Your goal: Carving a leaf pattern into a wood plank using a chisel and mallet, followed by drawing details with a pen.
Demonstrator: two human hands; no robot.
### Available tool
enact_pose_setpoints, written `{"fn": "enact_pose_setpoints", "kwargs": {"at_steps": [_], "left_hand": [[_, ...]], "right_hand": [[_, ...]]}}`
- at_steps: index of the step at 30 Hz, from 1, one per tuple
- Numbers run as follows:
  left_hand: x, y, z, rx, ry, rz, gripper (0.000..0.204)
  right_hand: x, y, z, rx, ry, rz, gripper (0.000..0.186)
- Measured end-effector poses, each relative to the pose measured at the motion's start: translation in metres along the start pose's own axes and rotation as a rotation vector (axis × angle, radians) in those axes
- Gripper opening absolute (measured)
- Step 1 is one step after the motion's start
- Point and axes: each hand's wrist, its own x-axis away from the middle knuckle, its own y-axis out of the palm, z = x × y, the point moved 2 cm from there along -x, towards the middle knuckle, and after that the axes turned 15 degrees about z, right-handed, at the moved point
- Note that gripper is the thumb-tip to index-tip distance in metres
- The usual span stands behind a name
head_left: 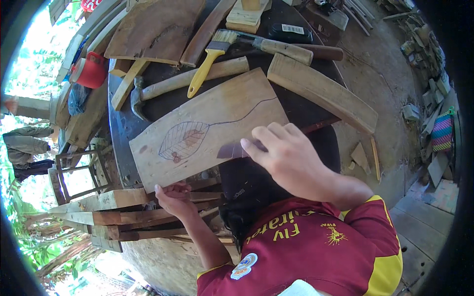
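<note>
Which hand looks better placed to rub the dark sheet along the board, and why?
Probably the right hand: it holds the dark sheet over the near edge of the board, while the left hand is at its near left corner, apparently steadying it.

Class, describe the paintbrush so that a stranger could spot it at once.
Start at the dark table and find the pale board bearing a leaf drawing. Just beyond the board's far edge, the paintbrush lies slantwise across the handle of a hammer. Its bright yellow handle stands out from the hammer's brown wood.
</note>
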Motion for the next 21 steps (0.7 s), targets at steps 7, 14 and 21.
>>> {"fn": "enact_pose_setpoints", "kwargs": {"at_steps": [7, 14, 21], "left_hand": [[0.001, -0.001, -0.003, -0.025, 0.034, 0.018, 0.056], [0.002, 0.008, -0.008, 0.046, 0.055, 0.084, 0.047], [-0.001, -0.001, -0.006, -0.041, 0.063, 0.028, 0.05]], "right_hand": [[-0.017, -0.022, 0.03, -0.072, 0.075, -0.21, 0.03], [-0.045, 0.035, -0.044, -0.031, -0.11, -0.183, 0.027], [-0.051, 0.043, -0.032, -0.268, -0.059, -0.068, 0.029]]}}
